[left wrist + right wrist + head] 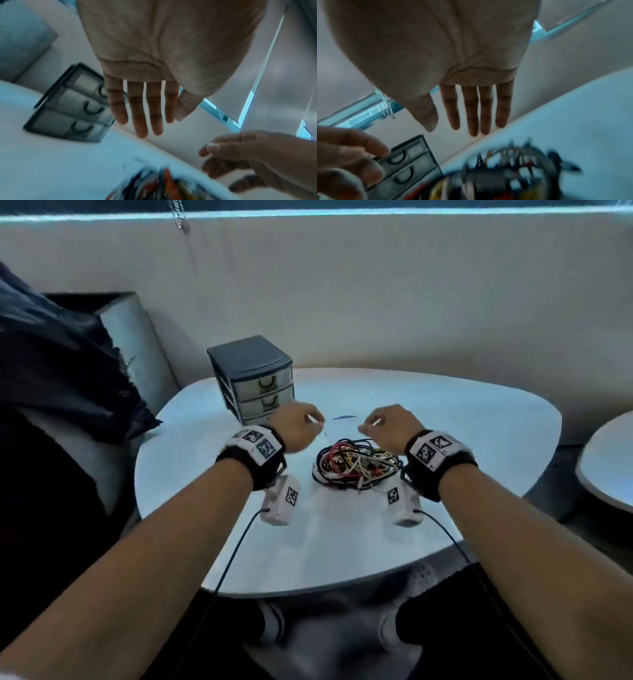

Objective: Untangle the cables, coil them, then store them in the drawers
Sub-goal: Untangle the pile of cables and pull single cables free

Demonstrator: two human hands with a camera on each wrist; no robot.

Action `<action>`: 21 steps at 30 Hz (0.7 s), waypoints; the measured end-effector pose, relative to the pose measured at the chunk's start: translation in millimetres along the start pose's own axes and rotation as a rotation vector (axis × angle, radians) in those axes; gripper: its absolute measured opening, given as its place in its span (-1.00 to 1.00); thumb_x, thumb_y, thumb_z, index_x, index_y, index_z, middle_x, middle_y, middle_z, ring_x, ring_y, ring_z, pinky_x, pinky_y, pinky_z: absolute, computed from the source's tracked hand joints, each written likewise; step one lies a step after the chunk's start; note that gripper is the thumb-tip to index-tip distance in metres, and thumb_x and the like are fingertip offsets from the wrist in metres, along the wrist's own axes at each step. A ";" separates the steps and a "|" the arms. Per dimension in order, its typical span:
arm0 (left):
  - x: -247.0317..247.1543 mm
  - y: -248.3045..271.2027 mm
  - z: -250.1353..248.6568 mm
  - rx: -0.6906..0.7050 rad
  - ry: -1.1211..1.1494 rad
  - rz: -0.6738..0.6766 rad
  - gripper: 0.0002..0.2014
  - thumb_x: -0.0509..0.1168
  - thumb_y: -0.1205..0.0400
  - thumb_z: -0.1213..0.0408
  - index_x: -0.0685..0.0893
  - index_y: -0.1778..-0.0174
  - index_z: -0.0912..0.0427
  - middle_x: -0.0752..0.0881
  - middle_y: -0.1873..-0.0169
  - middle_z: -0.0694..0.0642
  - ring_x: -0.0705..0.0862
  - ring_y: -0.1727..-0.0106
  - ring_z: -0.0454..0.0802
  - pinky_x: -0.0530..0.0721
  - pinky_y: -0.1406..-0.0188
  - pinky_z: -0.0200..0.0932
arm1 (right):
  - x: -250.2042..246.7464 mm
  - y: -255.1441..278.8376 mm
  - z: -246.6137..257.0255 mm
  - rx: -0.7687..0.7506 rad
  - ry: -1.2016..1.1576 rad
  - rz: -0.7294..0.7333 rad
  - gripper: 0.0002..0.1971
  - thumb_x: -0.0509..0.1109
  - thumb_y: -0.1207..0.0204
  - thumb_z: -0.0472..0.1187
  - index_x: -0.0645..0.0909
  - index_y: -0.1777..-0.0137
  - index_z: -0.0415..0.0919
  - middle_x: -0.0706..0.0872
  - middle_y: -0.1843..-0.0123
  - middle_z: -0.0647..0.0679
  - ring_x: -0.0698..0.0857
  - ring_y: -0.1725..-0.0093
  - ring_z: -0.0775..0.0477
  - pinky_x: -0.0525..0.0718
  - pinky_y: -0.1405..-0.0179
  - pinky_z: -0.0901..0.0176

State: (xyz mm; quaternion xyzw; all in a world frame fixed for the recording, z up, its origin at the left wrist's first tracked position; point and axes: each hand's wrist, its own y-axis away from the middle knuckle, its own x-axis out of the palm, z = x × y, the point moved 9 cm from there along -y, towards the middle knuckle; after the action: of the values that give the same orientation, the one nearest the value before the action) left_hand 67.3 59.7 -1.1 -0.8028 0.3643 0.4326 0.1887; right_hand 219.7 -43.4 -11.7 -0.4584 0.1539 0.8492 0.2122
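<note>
A tangle of red, white, yellow, black and blue cables [356, 465] lies in a heap on the pale round table [462, 433]. A small grey three-drawer unit [255, 381] stands at the back left, all its drawers closed. My left hand [301, 426] hovers just left of the heap, in front of the unit's lowest drawer. My right hand [390, 428] hovers over the heap's far right edge. The wrist views show the fingers of the left hand [145, 115] and the right hand [471, 108] straight and spread, holding nothing. The heap [513, 173] is blurred below them.
A dark garment [58, 364] drapes over a seat at the left. A second pale table [609, 460] juts in at the right edge. A plain wall runs behind, with a bead chain [180, 217] hanging at the top. A small blue mark [344, 417] lies beyond the heap.
</note>
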 end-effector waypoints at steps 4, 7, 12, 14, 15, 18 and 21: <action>74.4 24.2 46.3 -0.056 -0.069 0.126 -0.61 0.20 -0.74 -0.04 0.49 -0.48 -0.05 0.70 -0.29 0.03 0.69 -0.11 0.01 0.60 -0.14 -0.12 | 45.4 10.1 -38.8 0.056 0.063 0.030 -0.52 0.23 -0.63 0.23 0.59 -0.41 -0.01 0.62 -0.45 -0.11 0.56 -0.42 -0.21 0.53 -0.39 -0.07; 88.0 25.0 71.9 -0.180 0.169 0.026 -0.44 0.14 -0.72 -0.18 0.32 -0.62 -0.08 0.60 -0.33 -0.08 0.67 -0.20 0.00 0.60 -0.26 -0.01 | 53.5 11.4 -51.9 -0.006 -0.067 -0.022 -0.38 0.19 -0.46 0.44 0.57 -0.42 0.15 0.67 -0.37 0.05 0.57 -0.40 -0.12 0.53 -0.40 -0.16; 110.4 22.4 83.4 -0.397 0.625 -0.061 -0.13 0.15 -0.38 -0.58 0.56 -0.46 -0.05 0.72 -0.26 0.05 0.71 -0.14 0.09 0.64 -0.19 0.07 | 68.3 24.3 -55.0 -0.151 -0.066 -0.005 -0.23 0.36 -0.29 0.40 0.48 -0.49 0.09 0.57 -0.36 0.12 0.43 -0.39 -0.04 0.34 -0.28 0.23; 112.1 24.2 81.5 -0.443 0.665 -0.112 -0.09 0.17 -0.33 -0.58 0.56 -0.47 -0.03 0.68 -0.26 0.00 0.68 -0.24 0.02 0.63 -0.32 0.06 | 66.1 28.7 -54.9 -0.173 -0.128 -0.037 -0.32 0.51 -0.35 0.22 0.49 -0.48 0.10 0.56 -0.35 0.15 0.42 -0.39 -0.03 0.37 -0.28 0.24; 112.1 26.8 78.6 -0.453 0.695 -0.135 -0.11 0.21 -0.33 -0.58 0.59 -0.43 -0.02 0.69 -0.23 -0.01 0.70 -0.23 -0.01 0.65 -0.32 0.09 | 66.2 32.0 -53.8 -0.182 -0.157 -0.044 -0.35 0.56 -0.37 0.15 0.50 -0.47 0.10 0.57 -0.35 0.17 0.42 -0.39 -0.02 0.40 -0.31 0.22; 113.1 37.6 69.6 -0.406 0.730 -0.180 -0.37 0.36 -0.32 -0.48 0.73 -0.02 -0.01 0.82 0.07 -0.02 0.81 0.03 -0.03 0.77 -0.07 0.21 | 67.9 47.8 -49.2 -0.203 -0.208 -0.062 -0.41 0.62 -0.35 0.05 0.57 -0.40 0.12 0.59 -0.35 0.19 0.45 -0.36 0.04 0.43 -0.33 0.21; 113.2 55.9 78.8 -0.485 0.722 -0.180 -0.27 0.40 -0.17 -0.56 0.61 -0.02 -0.06 0.77 0.03 -0.06 0.79 0.00 -0.07 0.78 -0.07 0.22 | 70.2 66.1 -45.6 -0.201 -0.282 -0.086 -0.53 0.63 -0.36 -0.01 0.66 -0.27 0.14 0.60 -0.35 0.22 0.50 -0.36 0.08 0.44 -0.34 0.23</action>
State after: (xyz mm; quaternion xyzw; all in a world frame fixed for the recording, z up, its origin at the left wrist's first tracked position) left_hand 22.4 23.6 -138.3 -0.9520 0.2232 0.1795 -0.1076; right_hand 184.7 -105.8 -90.9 -0.3600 0.0172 0.9063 0.2207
